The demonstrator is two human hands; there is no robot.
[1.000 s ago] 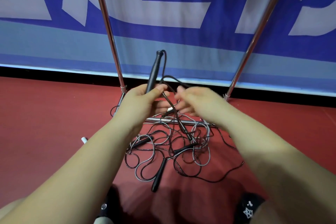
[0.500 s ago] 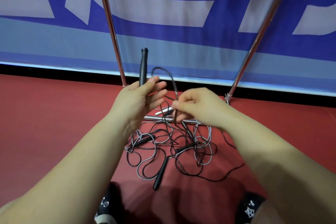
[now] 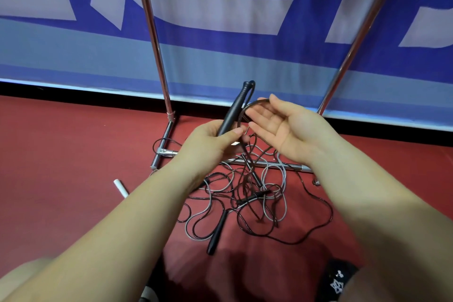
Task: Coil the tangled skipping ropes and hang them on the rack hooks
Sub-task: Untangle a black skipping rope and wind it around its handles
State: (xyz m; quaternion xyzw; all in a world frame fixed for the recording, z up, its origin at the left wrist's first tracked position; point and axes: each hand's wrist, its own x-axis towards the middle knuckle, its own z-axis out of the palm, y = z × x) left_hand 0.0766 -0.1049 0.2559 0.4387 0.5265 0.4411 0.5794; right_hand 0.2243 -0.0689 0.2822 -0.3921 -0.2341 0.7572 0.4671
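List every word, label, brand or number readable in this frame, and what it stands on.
No text can be read in full.
Banner: large white strokes on blue, cropped; no whole character readable.
Black item at the lower edge: small white emblem, too small and blurred to read.

Rack uprights (image 3: 152,39) cut off by top edge; hooks out of frame. Left hand (image 3: 208,144) covers lower part of black handle (image 3: 232,110); its fingers mostly hidden behind the hand. Forearms block parts of rope tangle (image 3: 245,198), so which cord joins which handle can't be told. White handle (image 3: 120,187) partly hidden by left arm. Black item w/ white print (image 3: 339,282) cut at bottom edge, unidentifiable.
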